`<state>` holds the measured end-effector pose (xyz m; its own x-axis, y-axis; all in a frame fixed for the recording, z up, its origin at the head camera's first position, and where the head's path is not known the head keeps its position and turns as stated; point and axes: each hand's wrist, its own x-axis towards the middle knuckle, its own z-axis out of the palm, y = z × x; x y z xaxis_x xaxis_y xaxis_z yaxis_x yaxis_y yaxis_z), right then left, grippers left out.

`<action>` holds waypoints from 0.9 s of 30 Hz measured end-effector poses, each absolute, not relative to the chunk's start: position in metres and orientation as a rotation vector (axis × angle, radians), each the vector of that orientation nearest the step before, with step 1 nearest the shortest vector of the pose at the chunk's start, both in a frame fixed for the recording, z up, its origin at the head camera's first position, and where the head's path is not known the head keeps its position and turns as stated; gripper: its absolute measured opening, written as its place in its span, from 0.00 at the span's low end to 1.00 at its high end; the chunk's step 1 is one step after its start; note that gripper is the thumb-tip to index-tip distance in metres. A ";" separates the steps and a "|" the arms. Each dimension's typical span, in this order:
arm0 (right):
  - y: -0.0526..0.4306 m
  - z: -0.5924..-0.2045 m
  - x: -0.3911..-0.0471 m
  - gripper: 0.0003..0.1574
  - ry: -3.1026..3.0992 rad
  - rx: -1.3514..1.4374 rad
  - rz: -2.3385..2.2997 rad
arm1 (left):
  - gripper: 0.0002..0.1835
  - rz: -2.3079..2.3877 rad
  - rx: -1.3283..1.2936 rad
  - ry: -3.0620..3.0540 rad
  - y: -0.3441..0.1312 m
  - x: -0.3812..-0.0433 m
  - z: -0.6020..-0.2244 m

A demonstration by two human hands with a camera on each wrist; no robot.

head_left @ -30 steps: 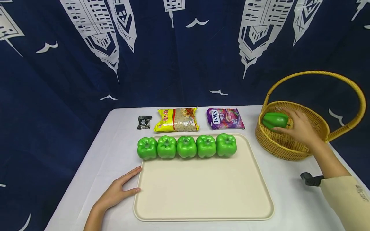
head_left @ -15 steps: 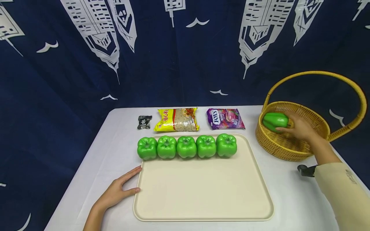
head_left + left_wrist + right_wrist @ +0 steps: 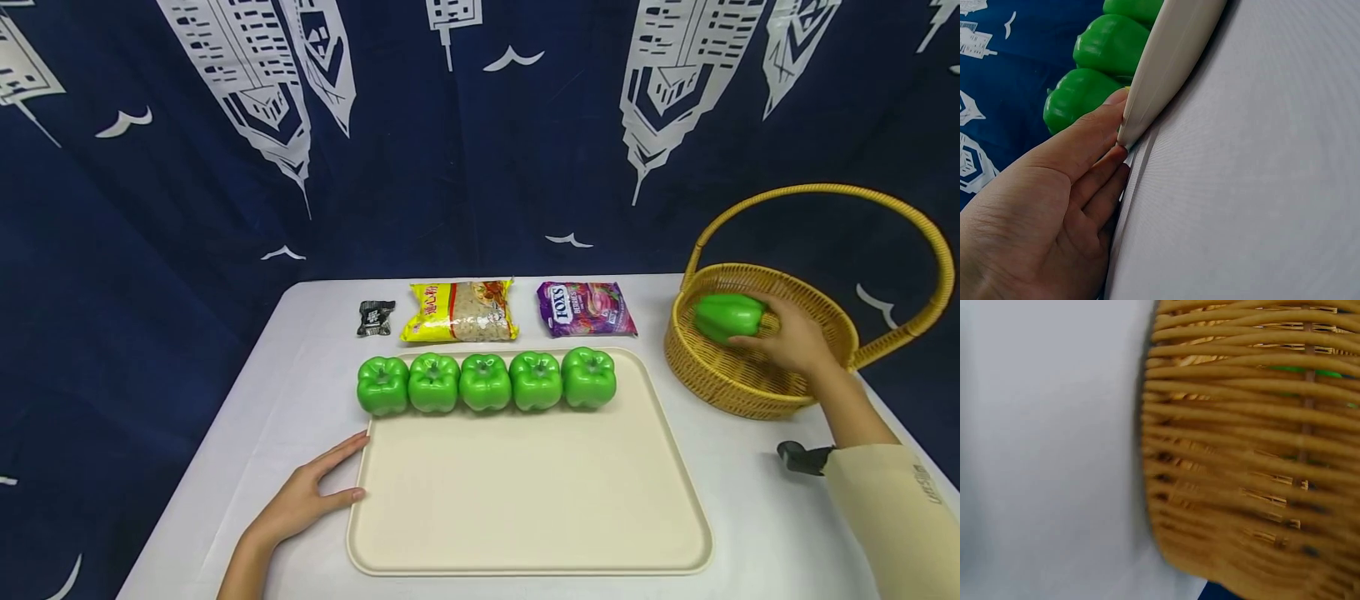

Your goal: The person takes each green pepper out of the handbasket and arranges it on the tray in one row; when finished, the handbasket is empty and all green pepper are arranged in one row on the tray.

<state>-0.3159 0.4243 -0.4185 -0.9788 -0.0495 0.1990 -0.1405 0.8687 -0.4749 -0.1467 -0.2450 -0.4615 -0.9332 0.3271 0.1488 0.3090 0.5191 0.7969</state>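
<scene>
My right hand [image 3: 791, 337] reaches into a wicker basket [image 3: 705, 379] in the head view, holding a green bell pepper [image 3: 723, 318] between thumb and fingers. In the right wrist view the woven basket wall [image 3: 1241, 437] hides that hand. My left hand [image 3: 300, 500] lies against the left edge of a cream tray [image 3: 525, 500], its fingers mostly straight and thumb spread apart. The left wrist view has the left fingertips right at the tray's rim [image 3: 1166, 69]. Several green bell peppers [image 3: 484, 383] stand in a row along the tray's far side.
Behind the tray lie a small black packet [image 3: 375, 317], a yellow food bag [image 3: 461, 312] and a purple Fox's candy bag [image 3: 587, 308]. The basket's tall handle [image 3: 825, 190] arches over its opening. A dark blue printed cloth [image 3: 480, 167] hangs behind the white table [image 3: 285, 400].
The bell pepper in the basket has shifted slightly right with my right hand. My left hand and the row of peppers have stayed in place.
</scene>
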 end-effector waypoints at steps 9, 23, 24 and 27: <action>0.416 -0.408 -0.287 0.55 -2.707 0.169 0.788 | 0.35 1.415 0.555 2.718 -0.245 -0.146 -0.461; 0.380 -0.388 -0.263 0.52 -2.573 0.193 0.867 | 0.35 1.409 0.574 2.714 -0.246 -0.146 -0.461; 0.378 -0.387 -0.262 0.51 -2.562 0.202 0.871 | 0.35 1.411 0.574 2.711 -0.246 -0.146 -0.461; 0.367 -0.381 -0.258 0.50 -2.532 0.240 0.878 | 0.35 1.413 0.567 2.707 -0.246 -0.146 -0.460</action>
